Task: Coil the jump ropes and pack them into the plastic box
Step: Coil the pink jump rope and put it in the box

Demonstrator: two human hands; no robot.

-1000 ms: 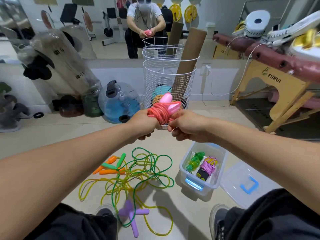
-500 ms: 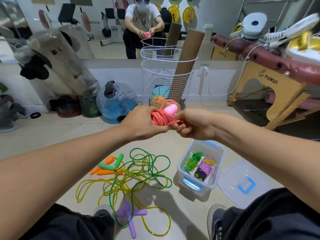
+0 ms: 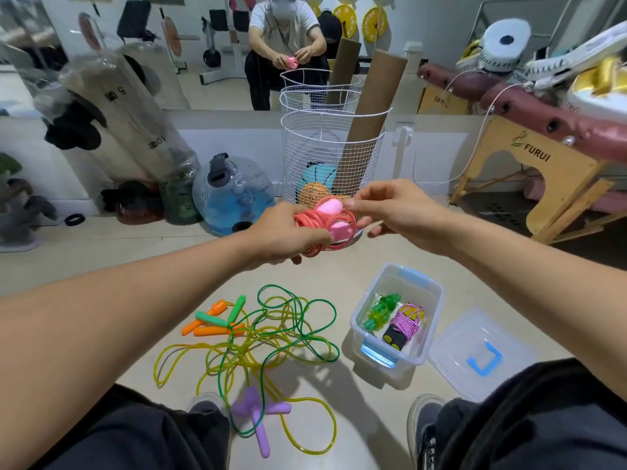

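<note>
My left hand [image 3: 283, 234] grips a coiled pink jump rope [image 3: 324, 223] with pale pink handles, held in the air above the floor. My right hand [image 3: 390, 212] pinches the bundle's upper right side with thumb and forefinger, the other fingers spread. Below on the floor, the clear plastic box [image 3: 412, 281] with blue clasps holds a coiled green rope [image 3: 381, 310] and a purple rope wound on black handles [image 3: 403, 325]. Left of the box lies a tangle of green and yellow ropes [image 3: 261, 337] with orange and green handles [image 3: 217, 317] and purple handles [image 3: 259, 417].
The box lid [image 3: 481, 356] lies on the floor right of the box. A white wire basket [image 3: 334, 157] with cardboard tubes stands ahead, a blue water jug [image 3: 234, 195] to its left, a wooden massage table [image 3: 549, 144] at right. My shoes and knees frame the bottom.
My right hand has loosened from a fist to a fingertip pinch with fingers spread. The pink bundle has turned and loosened a little in my left hand.
</note>
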